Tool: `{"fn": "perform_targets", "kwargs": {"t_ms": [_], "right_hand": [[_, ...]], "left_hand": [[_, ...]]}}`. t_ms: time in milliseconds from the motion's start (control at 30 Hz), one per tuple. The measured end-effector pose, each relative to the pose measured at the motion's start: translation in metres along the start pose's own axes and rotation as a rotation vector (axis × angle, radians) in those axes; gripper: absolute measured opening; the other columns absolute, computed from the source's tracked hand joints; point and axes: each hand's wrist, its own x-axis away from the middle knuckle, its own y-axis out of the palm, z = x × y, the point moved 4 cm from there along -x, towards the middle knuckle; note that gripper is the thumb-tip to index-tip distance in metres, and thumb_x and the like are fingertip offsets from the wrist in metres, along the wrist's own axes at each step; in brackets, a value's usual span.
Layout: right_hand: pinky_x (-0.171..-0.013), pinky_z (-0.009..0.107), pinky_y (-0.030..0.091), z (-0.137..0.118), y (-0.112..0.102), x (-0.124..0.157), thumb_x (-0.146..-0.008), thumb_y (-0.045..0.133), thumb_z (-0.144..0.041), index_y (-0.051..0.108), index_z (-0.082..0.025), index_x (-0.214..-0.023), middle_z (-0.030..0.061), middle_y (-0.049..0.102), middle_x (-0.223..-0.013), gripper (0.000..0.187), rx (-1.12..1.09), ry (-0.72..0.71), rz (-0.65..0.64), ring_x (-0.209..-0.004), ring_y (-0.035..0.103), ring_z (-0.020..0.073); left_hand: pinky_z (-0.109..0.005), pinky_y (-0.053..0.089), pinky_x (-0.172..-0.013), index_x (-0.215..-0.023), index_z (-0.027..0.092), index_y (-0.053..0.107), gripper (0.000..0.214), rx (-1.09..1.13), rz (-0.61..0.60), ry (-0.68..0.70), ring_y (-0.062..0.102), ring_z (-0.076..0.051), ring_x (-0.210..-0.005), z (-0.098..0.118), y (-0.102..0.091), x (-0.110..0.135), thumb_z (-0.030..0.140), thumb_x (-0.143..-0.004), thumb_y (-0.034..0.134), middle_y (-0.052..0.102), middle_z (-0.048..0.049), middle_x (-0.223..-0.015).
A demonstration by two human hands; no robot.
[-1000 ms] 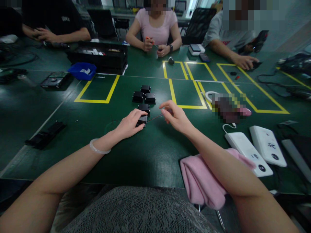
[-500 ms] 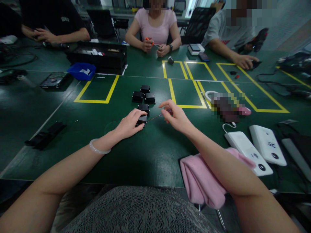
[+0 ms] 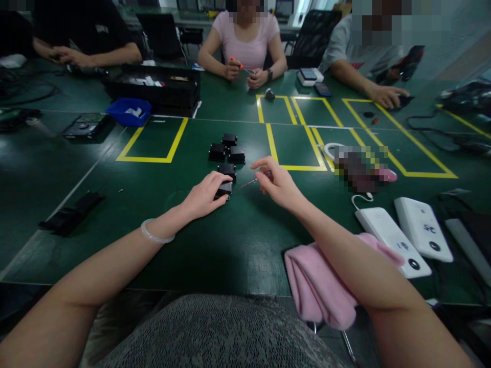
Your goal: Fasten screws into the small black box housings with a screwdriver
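Note:
My left hand [image 3: 209, 195] is closed over a small black box-shaped part [image 3: 224, 191] on the green table, its fingers pressing on the top and near side. In my right hand [image 3: 276, 180] is a screwdriver [image 3: 245, 185], held by its handle, with the thin metal shaft pointing left. The tip reaches the right side of the held black part; the exact contact is too small to see. Just beyond sits another black part [image 3: 227, 171], and behind it three similar black parts [image 3: 229, 139] stand in a cluster.
A blue tray [image 3: 129, 112] and a black bin [image 3: 153, 87] stand at the far left. Black pieces [image 3: 72, 213] lie left of my arm. On the right are two white power banks [image 3: 393, 240] and a pink cloth [image 3: 318, 278]. Several people sit across the table.

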Motion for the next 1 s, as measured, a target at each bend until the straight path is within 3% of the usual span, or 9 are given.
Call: {"fn": "perform_targets", "kwargs": {"t_ms": [167, 300, 500, 833, 1000], "right_hand": [[-0.051, 0.024, 0.038, 0.0036, -0.0013, -0.0003, -0.104, 0.054, -0.038, 0.053, -0.022, -0.102, -0.0077, 0.051, -0.065, 0.016, -0.014, 0.055, -0.018, -0.049, 0.049, 0.0079], [-0.050, 0.024, 0.034, 0.0027, -0.0017, 0.0000, -0.105, 0.053, -0.036, 0.054, -0.021, -0.094, -0.0090, 0.047, -0.056, 0.018, 0.046, 0.084, -0.025, -0.044, 0.046, 0.0078], [-0.053, 0.024, 0.040, -0.0014, -0.0004, 0.0001, -0.103, 0.052, -0.026, 0.051, -0.021, -0.108, -0.0077, 0.051, -0.069, 0.007, -0.016, 0.054, -0.026, -0.050, 0.051, 0.0077], [-0.049, 0.023, 0.036, 0.0031, -0.0014, -0.0005, -0.105, 0.052, -0.045, 0.054, -0.022, -0.099, -0.0079, 0.050, -0.061, 0.024, -0.032, 0.072, -0.012, -0.047, 0.048, 0.0080], [-0.049, 0.024, 0.035, 0.0032, -0.0007, -0.0004, -0.105, 0.049, -0.033, 0.054, -0.021, -0.099, -0.0086, 0.049, -0.059, 0.014, -0.005, 0.084, -0.009, -0.044, 0.047, 0.0082]], "left_hand": [[-0.048, 0.057, -0.100, -0.139, 0.023, 0.051, 0.044, 0.007, 0.006, -0.007, 0.058, -0.031, -0.129, -0.0007, 0.0003, 0.0002, 0.026, -0.095, 0.058, 0.057, -0.0115, -0.136], [-0.048, 0.058, -0.099, -0.139, 0.023, 0.051, 0.044, 0.007, 0.008, -0.001, 0.059, -0.031, -0.127, -0.0002, -0.0002, 0.0004, 0.026, -0.096, 0.058, 0.057, -0.0117, -0.135], [-0.049, 0.058, -0.099, -0.140, 0.023, 0.050, 0.045, -0.001, -0.015, -0.017, 0.058, -0.032, -0.129, 0.0008, -0.0012, 0.0004, 0.027, -0.096, 0.057, 0.056, -0.0122, -0.137], [-0.047, 0.058, -0.097, -0.139, 0.023, 0.050, 0.044, 0.008, -0.012, -0.021, 0.059, -0.031, -0.127, 0.0016, -0.0019, 0.0003, 0.027, -0.096, 0.057, 0.056, -0.0117, -0.137], [-0.048, 0.056, -0.100, -0.139, 0.023, 0.050, 0.043, 0.007, -0.007, -0.008, 0.058, -0.031, -0.129, 0.0012, -0.0013, 0.0002, 0.027, -0.096, 0.057, 0.057, -0.0118, -0.136]]}}
